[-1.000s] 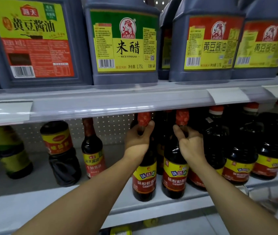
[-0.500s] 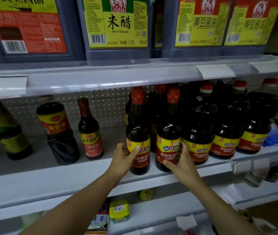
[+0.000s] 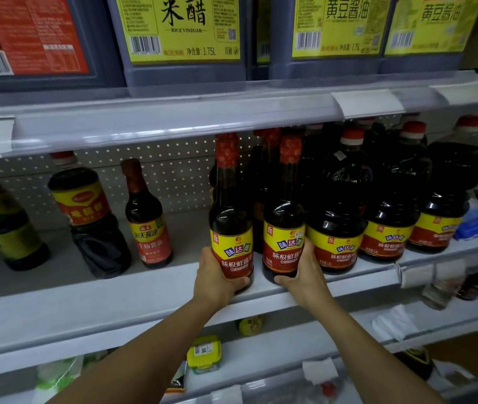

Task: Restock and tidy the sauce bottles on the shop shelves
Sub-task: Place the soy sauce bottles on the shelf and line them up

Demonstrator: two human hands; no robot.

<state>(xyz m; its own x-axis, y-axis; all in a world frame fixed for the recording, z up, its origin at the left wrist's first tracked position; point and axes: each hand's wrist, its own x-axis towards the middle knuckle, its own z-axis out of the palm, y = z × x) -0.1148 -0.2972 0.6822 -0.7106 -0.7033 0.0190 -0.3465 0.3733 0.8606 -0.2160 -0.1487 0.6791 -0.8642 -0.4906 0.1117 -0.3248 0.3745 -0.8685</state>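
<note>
Sauce bottles stand in a row on the middle shelf (image 3: pixel 144 304), and two tall ones with red foil caps are now in the person's grip at the front edge. The left hand (image 3: pixel 217 278) wraps around the lower part of the left bottle (image 3: pixel 230 228), fingers curled under its base side. The right hand (image 3: pixel 305 275) holds the right bottle (image 3: pixel 283 228) in the same way, thumb on the label and fingers around the bottom. Both bottles are upright, just beside each other, with labels turned to the front. I judge that the low grip is chosen because it gives good control for sliding or turning a tall, narrow bottle without tipping it. To the right are wider jugs (image 3: pixel 337 228) of the same brand, close together. To the left, a small bottle (image 3: pixel 147 223) and a dark jar-like bottle (image 3: pixel 86 217) stand apart with gaps between them, so this side seems not tidy yet. Large jugs (image 3: pixel 179 39) fill the upper shelf.
</note>
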